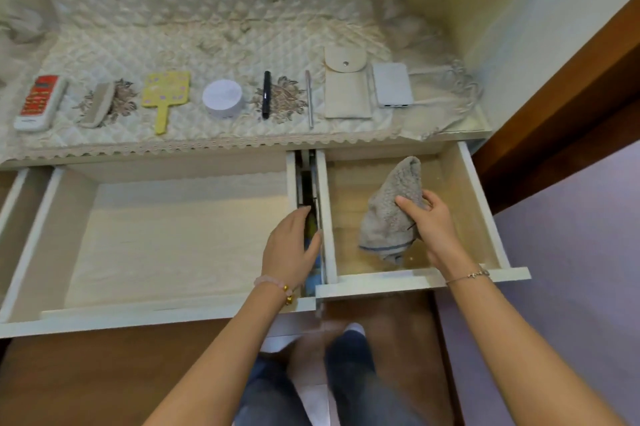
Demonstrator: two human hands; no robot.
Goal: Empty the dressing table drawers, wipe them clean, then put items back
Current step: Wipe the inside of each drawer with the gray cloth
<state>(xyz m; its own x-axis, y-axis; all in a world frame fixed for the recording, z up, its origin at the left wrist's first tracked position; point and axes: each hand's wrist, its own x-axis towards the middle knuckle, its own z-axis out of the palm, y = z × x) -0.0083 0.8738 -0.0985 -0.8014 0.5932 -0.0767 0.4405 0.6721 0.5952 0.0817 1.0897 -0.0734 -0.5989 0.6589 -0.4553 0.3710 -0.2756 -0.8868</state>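
The right hand (433, 228) has its fingers curled round a bunched grey towel (388, 217), pressed to the floor of the right drawer (485, 204) near its middle. The left hand (291, 252) lies flat with straight fingers, holding nothing, over the gap just left of that drawer, thumb by its side wall. A hard wiping stroke could shunt the drawer on its runner and nip those fingers; pulled this far out, it might also tip under downward pressure
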